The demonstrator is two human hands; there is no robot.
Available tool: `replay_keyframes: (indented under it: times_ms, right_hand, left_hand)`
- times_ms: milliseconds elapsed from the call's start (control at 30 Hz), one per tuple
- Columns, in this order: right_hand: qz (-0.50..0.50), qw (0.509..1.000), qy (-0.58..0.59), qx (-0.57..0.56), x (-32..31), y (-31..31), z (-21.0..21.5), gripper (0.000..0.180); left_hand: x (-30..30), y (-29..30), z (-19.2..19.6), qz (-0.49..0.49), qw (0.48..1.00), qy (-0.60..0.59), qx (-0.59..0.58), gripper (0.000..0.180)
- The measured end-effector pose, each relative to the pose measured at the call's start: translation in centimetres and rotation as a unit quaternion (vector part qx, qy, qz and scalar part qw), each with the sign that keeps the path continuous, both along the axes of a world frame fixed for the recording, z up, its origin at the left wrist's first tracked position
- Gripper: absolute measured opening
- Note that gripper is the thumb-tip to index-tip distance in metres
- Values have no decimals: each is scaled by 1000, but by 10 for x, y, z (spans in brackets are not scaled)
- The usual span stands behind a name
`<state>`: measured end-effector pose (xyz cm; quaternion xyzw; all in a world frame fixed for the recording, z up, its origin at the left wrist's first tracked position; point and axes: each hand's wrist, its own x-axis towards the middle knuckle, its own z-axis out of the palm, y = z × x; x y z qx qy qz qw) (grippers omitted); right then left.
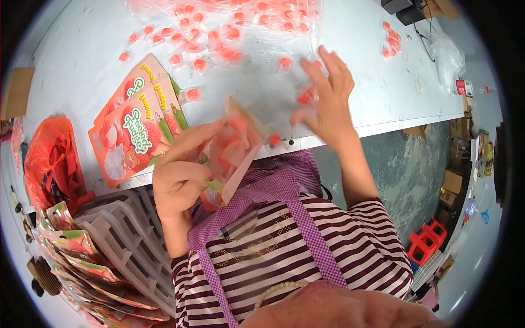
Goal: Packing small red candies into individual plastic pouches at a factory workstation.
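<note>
My left hand (183,177) is closed round an opened candy pouch (246,169), just over the table's front edge. Its mouth gapes, showing several clear-wrapped red candies (232,145) inside. To the right of it, my right hand (331,90) is over the table with its fingers apart. Beside the thumb and fingers is a blurred wrapped candy (306,96); whether they touch it I cannot tell. A single candy (274,139) lies at the table edge between my hands. Several flat printed pouches (131,128) overlap on the table to the left.
Loose wrapped candies (199,64) are scattered towards a large clear bag of them (246,11) at the back. A small candy group (391,44) lies right. Left of me are a red plastic bag (49,158) and white crates (126,235) beside stacked pouches (93,262).
</note>
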<state>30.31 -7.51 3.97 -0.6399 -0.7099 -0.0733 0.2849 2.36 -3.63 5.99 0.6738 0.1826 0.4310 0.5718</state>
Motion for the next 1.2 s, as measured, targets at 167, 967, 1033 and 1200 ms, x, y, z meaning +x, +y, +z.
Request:
replay_keyframes:
  times_ms: [167, 967, 1033, 1200]
  right_hand:
    - [-55, 973, -53, -216, 8, 12, -13, 83]
    - [261, 594, 761, 15, -49, 25, 28, 65]
    - [301, 695, 651, 49, -62, 30, 29, 50]
    - [232, 830, 507, -8, -71, 16, 26, 59]
  left_hand:
    - [4, 0, 0, 4, 1000, 7, 13, 15]
    - [47, -4, 0, 41, 971, 132, 196, 23]
    - [47, -6, 5, 48, 968, 166, 183, 19]
    - [44, -11, 0, 104, 975, 129, 144, 17]
